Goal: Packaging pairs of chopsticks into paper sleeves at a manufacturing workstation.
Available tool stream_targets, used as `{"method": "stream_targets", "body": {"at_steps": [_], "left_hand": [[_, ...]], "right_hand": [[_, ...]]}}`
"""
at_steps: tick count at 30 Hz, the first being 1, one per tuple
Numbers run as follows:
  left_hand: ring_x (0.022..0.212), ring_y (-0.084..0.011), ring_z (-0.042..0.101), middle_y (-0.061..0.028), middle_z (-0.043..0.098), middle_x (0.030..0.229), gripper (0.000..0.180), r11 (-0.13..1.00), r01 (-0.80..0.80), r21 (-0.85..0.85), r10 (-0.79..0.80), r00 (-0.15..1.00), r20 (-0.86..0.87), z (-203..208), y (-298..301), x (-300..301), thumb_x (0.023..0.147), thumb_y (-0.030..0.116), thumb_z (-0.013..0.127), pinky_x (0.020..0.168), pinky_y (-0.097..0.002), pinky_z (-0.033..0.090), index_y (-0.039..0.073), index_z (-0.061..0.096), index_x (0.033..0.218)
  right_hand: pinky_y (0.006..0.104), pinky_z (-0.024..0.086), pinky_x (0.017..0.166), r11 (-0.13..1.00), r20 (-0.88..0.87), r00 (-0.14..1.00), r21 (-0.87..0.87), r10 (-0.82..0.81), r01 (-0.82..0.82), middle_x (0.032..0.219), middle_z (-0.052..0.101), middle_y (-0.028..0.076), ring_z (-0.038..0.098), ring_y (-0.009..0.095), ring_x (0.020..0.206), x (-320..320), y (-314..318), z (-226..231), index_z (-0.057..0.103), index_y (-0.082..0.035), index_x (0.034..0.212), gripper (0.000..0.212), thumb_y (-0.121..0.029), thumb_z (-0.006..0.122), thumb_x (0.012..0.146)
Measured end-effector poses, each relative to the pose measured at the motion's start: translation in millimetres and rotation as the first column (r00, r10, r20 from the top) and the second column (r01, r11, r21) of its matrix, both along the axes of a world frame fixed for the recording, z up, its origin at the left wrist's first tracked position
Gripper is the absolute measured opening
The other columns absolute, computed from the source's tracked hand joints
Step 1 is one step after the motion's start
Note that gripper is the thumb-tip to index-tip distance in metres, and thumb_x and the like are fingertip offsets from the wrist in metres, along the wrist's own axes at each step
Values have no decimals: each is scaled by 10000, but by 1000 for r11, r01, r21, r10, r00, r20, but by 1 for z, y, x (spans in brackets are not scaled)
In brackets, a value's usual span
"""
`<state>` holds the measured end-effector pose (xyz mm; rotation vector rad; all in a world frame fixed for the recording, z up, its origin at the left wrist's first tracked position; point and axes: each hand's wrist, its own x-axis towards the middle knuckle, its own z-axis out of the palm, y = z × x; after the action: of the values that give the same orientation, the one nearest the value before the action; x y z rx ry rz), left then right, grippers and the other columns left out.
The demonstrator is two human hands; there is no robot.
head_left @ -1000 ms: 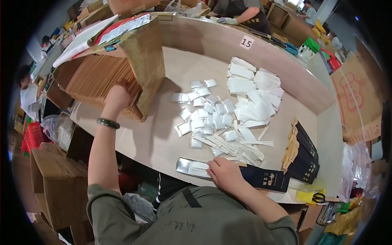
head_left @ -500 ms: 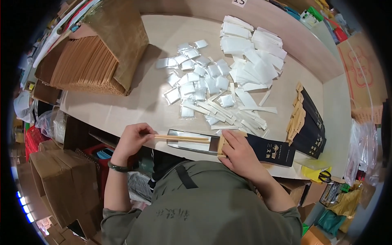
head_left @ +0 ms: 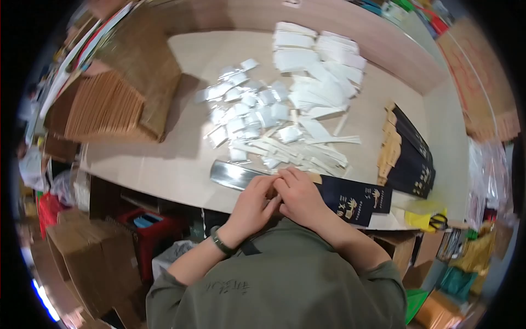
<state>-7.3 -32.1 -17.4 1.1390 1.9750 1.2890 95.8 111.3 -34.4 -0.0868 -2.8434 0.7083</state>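
As left hand (head_left: pixel 253 206) meets right hand (head_left: pixel 300 197) | grips curled, contents indiscernible | navy sleeve (head_left: pixel 342 196): gold characters

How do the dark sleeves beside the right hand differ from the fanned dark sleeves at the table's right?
The near sleeves lie along the front edge of the table beside the right hand; the fanned sleeves lie apart from it. The near sleeves show just a little tan; the fanned sleeves show a stepped row of tan ends. Both are dark, with light printing.

Left hand (head_left: pixel 253 207) and right hand (head_left: pixel 300 196) meet by navy printed sleeves (head_left: pixel 333 192); white packets (head_left: pixel 235 125) lie beyond. A cardboard box (head_left: pixel 154 74) stands leftward.
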Motion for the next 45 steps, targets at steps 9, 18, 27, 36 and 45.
{"method": "stream_targets", "body": {"at_steps": [9, 18, 27, 36, 45], "left_hand": [[788, -317, 600, -102, 585, 809, 396, 932, -72, -354, -173, 771, -613, 10, -17, -51, 632, 196, 804, 699, -398, 492, 60, 550, 903], [968, -342, 613, -205, 614, 1078, 568, 825, 543, 158, -540, 839, -61, -20, 19, 17, 708, 162, 709, 863, -396, 491, 12, 543, 1230], [829, -359, 639, -162, 638, 889, 415, 922, -185, -339, 68, 941, -330, -16, -6, -38, 710, 184, 734, 720, -407, 518, 36, 586, 1068], [859, -325, 627, -113, 601, 939, 720, 885, 169, -435, -352, 854, -384, -3, -37, -55, 643, 186, 836, 722, -405, 515, 107, 522, 1286], [1066, -372, 573, -175, 611, 1139, 572, 992, -18, -123, -48, 858, -511, -1, -5, -99, 738, 305, 802, 884, -435, 484, 49, 599, 1207]], "right_hand": [[396, 484, 776, 1000, 226, 974, -6, 7, -6, 982, 601, 135, 596, 289, 930, 14, 77, 61, 649, -87, 727, 127, -181, 726, 762], [482, 405, 1010, 959, 114, 967, 145, 227, -242, 1312, 502, 246, 502, 419, 1191, 57, 76, -2, 626, -9, 1066, 445, -300, 776, 764], [457, 486, 603, 948, 410, 857, 70, -312, 312, 673, 631, 164, 626, 374, 668, 29, 36, 17, 629, -25, 744, 354, -351, 626, 882], [448, 499, 618, 864, 351, 848, -168, -397, 474, 709, 650, 143, 635, 364, 670, 11, 25, 6, 643, -61, 766, 156, -214, 619, 784], [436, 505, 736, 929, -34, 928, -28, -370, 369, 837, 647, 170, 627, 363, 828, -15, 92, 16, 665, -80, 968, 170, -163, 636, 823]]}}
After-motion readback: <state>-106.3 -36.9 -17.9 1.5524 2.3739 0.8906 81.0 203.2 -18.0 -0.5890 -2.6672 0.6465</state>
